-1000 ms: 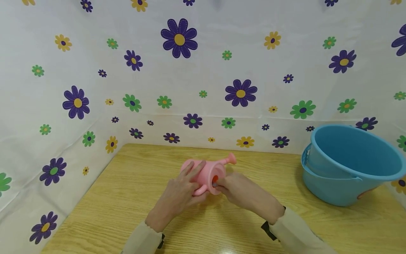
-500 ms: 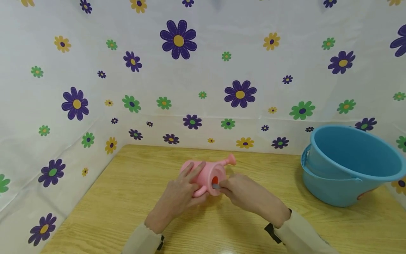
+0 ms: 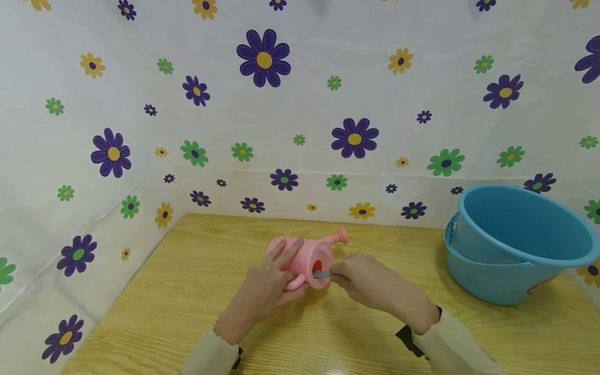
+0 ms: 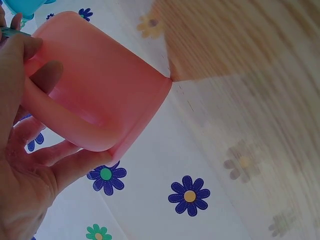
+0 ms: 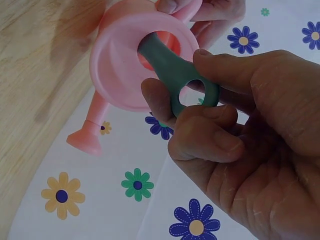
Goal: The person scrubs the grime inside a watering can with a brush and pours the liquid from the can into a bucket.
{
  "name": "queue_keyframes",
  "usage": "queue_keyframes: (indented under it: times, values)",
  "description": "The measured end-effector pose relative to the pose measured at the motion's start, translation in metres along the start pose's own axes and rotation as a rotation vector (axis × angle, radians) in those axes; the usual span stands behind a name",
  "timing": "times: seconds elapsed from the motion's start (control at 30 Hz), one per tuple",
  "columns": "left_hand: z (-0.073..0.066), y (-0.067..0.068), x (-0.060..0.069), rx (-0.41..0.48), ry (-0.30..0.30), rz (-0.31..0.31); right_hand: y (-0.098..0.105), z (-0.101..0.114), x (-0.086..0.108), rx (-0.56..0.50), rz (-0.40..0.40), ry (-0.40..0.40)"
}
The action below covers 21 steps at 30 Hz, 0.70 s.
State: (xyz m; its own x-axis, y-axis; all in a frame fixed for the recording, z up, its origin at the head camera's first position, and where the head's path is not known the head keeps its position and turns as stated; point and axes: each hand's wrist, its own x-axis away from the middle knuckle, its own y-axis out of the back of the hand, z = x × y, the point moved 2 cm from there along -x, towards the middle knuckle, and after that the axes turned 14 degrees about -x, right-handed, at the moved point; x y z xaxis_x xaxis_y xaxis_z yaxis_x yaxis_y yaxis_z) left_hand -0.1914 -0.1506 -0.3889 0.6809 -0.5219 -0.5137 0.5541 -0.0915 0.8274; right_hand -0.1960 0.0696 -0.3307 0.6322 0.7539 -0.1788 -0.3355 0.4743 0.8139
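A pink toy watering can (image 3: 302, 255) lies tipped on the table, its opening facing right and its spout pointing to the back right. My left hand (image 3: 262, 284) grips it from the left, fingers spread over the body and around the loop handle. My right hand (image 3: 370, 281) pinches a dull grey-green handle (image 5: 170, 67) with a round hole near its end. The handle's far end goes into the can's opening and is hidden there. Orange-red shows inside the opening; I cannot tell whether it is a thing or the can's inner wall.
A large light blue bucket (image 3: 497, 281) with its carrying handle hanging down stands at the right of the wooden table (image 3: 187, 276). A white sheet with printed flowers (image 3: 304, 104) hangs behind and along the left side.
My right hand has moved a little to the right, away from the can. More of the grey-green handle shows outside the opening. The left hand and watering can have stayed in place.
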Motion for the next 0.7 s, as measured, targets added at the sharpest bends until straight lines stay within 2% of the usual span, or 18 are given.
queue_keyframes:
  times: [0.47, 0.7]
  values:
    - [0.0, -0.002, 0.0, -0.036, -0.011, -0.014, -0.013, -0.009, -0.01, -0.059, -0.008, -0.013]
    - [0.0, -0.001, 0.0, -0.036, -0.013, -0.027, -0.018, -0.013, -0.016, -0.045, -0.023, 0.033]
